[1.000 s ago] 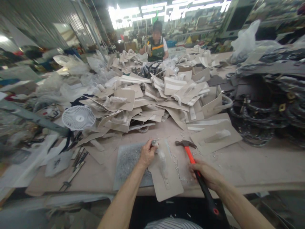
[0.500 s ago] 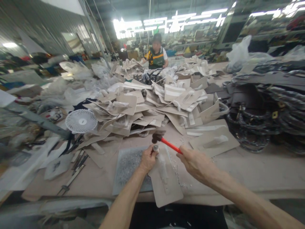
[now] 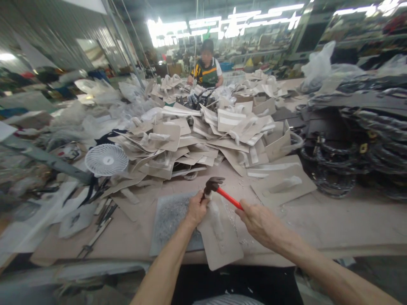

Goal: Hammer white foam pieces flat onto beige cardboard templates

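Note:
My right hand (image 3: 259, 220) is wrapped round the red handle of a claw hammer (image 3: 227, 198). The hammer's dark head is right over the top of a short metal punch (image 3: 207, 195), touching it as far as I can see. My left hand (image 3: 196, 208) pinches this punch upright; its lower end is hidden by the fingers. Beneath lies a beige bag panel (image 3: 222, 252) with a plastic-wrapped handle (image 3: 216, 222) on it, its near end overhanging the table edge. A grey speckled slab (image 3: 170, 220) lies partly under the panel and my left forearm.
A big heap of beige panels (image 3: 187, 140) fills the table's middle. Another panel (image 3: 282, 182) lies at right, near dark wrapped handles (image 3: 337, 169). At left are a white fan (image 3: 106, 160) and metal tools (image 3: 98, 231). A co-worker (image 3: 207, 70) sits across.
The hammer head has come down from just above the punch onto its top, covering it. My left hand keeps its hold on the punch. The view has shifted slightly.

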`<action>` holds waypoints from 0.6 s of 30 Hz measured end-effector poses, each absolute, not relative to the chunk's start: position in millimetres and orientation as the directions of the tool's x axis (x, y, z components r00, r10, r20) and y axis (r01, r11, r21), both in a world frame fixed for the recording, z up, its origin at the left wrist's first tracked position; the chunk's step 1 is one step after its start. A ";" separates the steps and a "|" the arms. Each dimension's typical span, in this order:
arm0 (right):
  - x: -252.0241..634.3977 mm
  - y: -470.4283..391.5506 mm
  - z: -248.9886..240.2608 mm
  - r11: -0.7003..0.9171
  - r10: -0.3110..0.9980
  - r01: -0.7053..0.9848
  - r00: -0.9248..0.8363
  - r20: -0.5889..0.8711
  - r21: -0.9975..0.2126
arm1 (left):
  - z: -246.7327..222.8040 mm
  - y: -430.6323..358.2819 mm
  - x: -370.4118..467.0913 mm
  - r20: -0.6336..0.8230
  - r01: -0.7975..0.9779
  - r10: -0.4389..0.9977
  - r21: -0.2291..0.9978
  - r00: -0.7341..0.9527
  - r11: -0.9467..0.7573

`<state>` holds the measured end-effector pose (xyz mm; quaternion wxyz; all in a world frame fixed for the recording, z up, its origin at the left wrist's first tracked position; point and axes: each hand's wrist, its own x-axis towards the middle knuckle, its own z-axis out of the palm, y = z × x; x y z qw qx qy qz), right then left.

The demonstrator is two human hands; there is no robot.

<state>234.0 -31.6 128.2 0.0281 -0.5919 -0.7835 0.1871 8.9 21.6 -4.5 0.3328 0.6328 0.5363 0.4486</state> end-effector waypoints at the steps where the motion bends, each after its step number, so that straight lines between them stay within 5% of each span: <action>1: 235.7 -30.5 134.0 0.183 0.949 0.914 -0.260 -0.177 -0.361 | -3.6 21.2 8.9 0.210 0.359 0.977 0.911 0.025 -0.205; 9: 223.2 -22.9 169.9 0.230 0.969 0.854 -0.155 0.194 -0.467 | -1.4 18.5 7.5 0.212 0.283 0.977 0.935 0.034 -0.213; 15: 227.4 -31.1 129.2 0.276 0.938 0.918 -0.322 -0.128 -0.284 | -3.6 18.8 7.6 0.206 0.286 0.977 0.935 0.046 -0.211; 18: 244.6 -30.7 111.9 0.216 0.948 0.926 -0.274 -0.160 -0.309 | -1.8 18.2 8.0 0.204 0.286 0.978 0.935 0.046 -0.209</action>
